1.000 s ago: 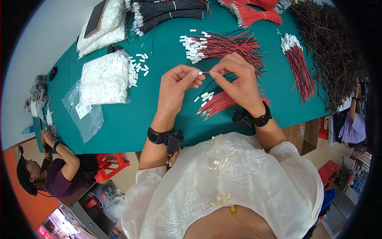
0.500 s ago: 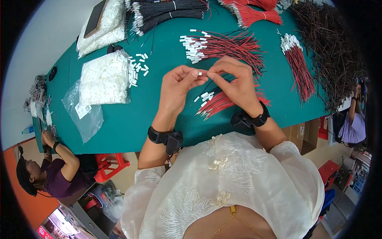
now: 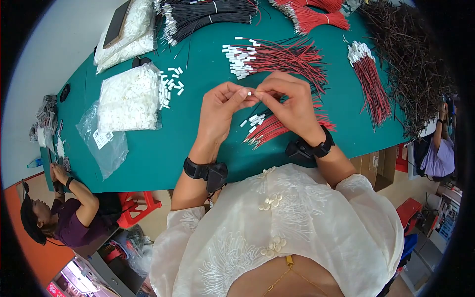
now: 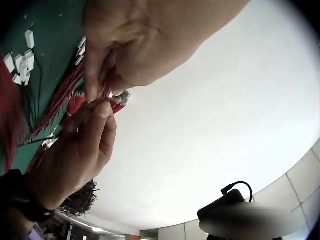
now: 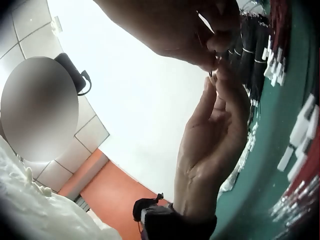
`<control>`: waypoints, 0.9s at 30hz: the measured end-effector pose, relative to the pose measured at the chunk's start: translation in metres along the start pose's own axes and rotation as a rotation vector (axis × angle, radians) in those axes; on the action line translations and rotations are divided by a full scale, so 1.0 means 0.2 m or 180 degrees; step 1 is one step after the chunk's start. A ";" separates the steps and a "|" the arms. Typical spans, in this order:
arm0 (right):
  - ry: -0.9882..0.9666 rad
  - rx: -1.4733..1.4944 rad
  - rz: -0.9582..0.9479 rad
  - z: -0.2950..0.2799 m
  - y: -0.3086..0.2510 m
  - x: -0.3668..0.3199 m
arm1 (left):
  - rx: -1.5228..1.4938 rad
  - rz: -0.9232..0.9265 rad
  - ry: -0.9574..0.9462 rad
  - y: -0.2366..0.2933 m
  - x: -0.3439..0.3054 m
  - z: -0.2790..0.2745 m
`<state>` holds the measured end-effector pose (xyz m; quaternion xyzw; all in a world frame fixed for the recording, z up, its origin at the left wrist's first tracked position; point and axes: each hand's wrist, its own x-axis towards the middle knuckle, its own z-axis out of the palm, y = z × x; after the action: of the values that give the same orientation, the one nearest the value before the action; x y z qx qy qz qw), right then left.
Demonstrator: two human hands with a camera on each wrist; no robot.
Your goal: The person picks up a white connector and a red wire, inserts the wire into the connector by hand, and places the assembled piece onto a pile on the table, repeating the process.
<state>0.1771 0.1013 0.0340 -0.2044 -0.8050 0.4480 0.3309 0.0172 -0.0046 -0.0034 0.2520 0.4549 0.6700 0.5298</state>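
green table [image 3: 148, 148] | bags of white connectors [image 3: 129, 99] | red wire bundles [image 3: 289, 55] | black wires [image 3: 213, 15]

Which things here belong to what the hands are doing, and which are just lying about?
In use: left hand, right hand, white connector pinched between them, red wires below.
Lying about: black wire bundles, tied red bundle, dark wire heap.

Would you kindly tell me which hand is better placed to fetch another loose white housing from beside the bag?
Probably the left. Both hands pinch the small white piece, but the left hand is nearer the loose white housings by the bag; the right hand is over the red wires.
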 end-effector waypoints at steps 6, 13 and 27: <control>-0.0562 -0.0488 0.0287 -0.11 -0.03 0.03 | 0.0680 0.0109 0.0100 0.03 0.02 -0.04; 0.0720 -0.2428 -0.0999 -0.19 0.15 0.11 | 0.1017 0.0770 0.0852 0.04 0.02 0.01; -0.2668 -0.1642 -0.0181 -0.01 0.08 -0.09 | 0.4667 0.0806 -0.0993 0.08 -0.11 -0.04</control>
<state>0.1915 0.0998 0.0142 -0.0598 -0.9588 0.2686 -0.0708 0.0109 -0.0283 0.0100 0.6816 0.6711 0.2084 0.2039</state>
